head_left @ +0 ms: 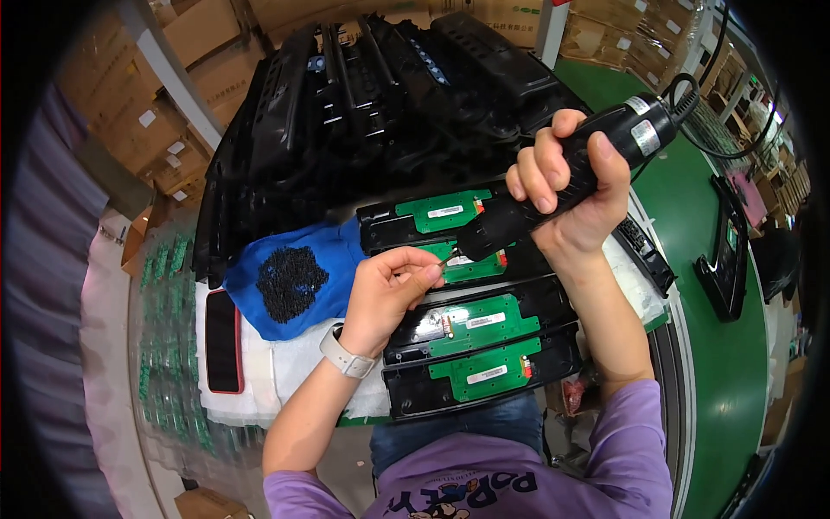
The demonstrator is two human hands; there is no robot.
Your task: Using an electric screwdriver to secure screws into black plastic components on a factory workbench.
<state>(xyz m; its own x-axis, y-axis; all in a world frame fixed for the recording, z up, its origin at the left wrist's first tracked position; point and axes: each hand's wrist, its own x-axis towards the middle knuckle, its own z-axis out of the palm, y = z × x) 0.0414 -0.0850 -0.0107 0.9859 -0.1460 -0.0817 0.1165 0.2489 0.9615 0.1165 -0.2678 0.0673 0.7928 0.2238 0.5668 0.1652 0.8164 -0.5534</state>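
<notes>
Right hand [575, 186] wrapped tight around black electric screwdriver [562, 186], tip down at green circuit board [462, 264] on second black panel [406, 229] from the stack's far end. Left hand [389, 294] pinched shut at the bit, presumably on a screw too small to make out. Best kept plumb over the hole, fingers clear before spinning. Screw pile [292, 281] on blue cloth [285, 298] by the bench's left edge. Bit tip hidden.
</notes>
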